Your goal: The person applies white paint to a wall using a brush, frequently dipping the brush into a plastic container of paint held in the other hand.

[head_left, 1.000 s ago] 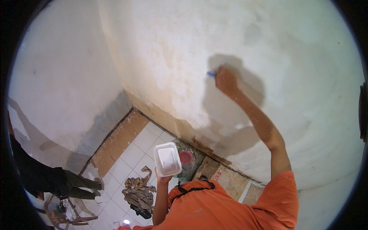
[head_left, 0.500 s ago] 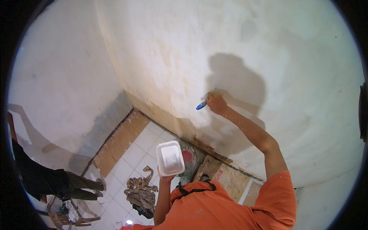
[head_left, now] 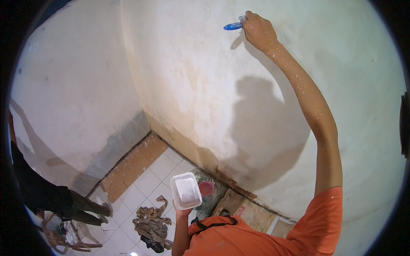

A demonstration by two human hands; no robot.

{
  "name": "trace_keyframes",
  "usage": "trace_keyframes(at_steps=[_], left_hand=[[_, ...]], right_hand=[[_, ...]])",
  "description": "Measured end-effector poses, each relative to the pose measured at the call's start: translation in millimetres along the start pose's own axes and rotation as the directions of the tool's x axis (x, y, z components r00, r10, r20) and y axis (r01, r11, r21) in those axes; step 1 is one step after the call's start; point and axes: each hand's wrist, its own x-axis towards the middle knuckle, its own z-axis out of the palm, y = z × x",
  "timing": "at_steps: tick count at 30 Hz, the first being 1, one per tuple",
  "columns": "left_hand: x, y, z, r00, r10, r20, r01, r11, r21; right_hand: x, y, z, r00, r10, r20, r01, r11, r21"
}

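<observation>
High against the pale, patchy wall (head_left: pixel 183 81), my right hand (head_left: pixel 261 33) grips a paintbrush by its blue handle (head_left: pixel 232 26), which points left. The bristles are hidden behind my fingers. White spatters dot my outstretched right forearm. Low in front of my body, my left hand (head_left: pixel 182 211) holds a white rectangular plastic tub (head_left: pixel 196 187) from beneath its near end. White paint (head_left: pixel 186 190) lies in the bottom of the tub.
Crumpled brown cloth (head_left: pixel 151 228) lies on the white tiles. Cardboard (head_left: pixel 132 166) runs along the left wall's foot. A pink round container (head_left: pixel 206 188) sits beyond the tub. At far left stands another person (head_left: pixel 42 183) beside a wooden chair (head_left: pixel 53 239).
My right hand has risen far up the wall with the paintbrush, and the arm has straightened. The tub has shifted slightly down and left in view.
</observation>
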Motion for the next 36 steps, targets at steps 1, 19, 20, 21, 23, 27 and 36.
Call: trace_keyframes(at_steps=[1, 19, 20, 21, 23, 27, 36], left_hand=[[4, 0, -19, 0.999, 0.008, -0.035, -0.007, 1.000, 0.014], [-8, 20, 3, 0.998, -0.018, -0.060, 0.012, 0.996, -0.093], [-10, 25, 7, 0.992, -0.045, -0.121, 0.023, 0.984, -0.179], [-8, 23, 10, 0.991, -0.057, -0.124, 0.035, 0.984, -0.175], [-6, 21, 12, 0.996, -0.080, 0.033, 0.085, 0.982, -0.170], [1, 18, 10, 0.978, -0.167, 0.127, 0.188, 0.966, -0.177], [-5, 25, 6, 0.972, -0.229, 0.056, 0.236, 0.949, -0.208]], right_hand=[[0, -5, 6, 1.000, -0.005, -0.010, 0.005, 1.000, 0.001], [-139, -51, 37, 0.970, 0.054, 0.236, -0.082, 0.991, 0.110], [-112, -48, 8, 0.971, 0.095, 0.220, -0.128, 0.981, 0.144], [-102, -39, -6, 0.995, 0.083, 0.056, -0.090, 0.989, 0.119], [-114, -41, 1, 0.999, 0.033, 0.017, -0.035, 0.988, 0.151], [-211, -96, 42, 0.989, -0.107, 0.101, 0.118, 0.987, -0.110], [-344, -159, 69, 0.712, 0.038, 0.701, -0.286, 0.928, 0.240]])
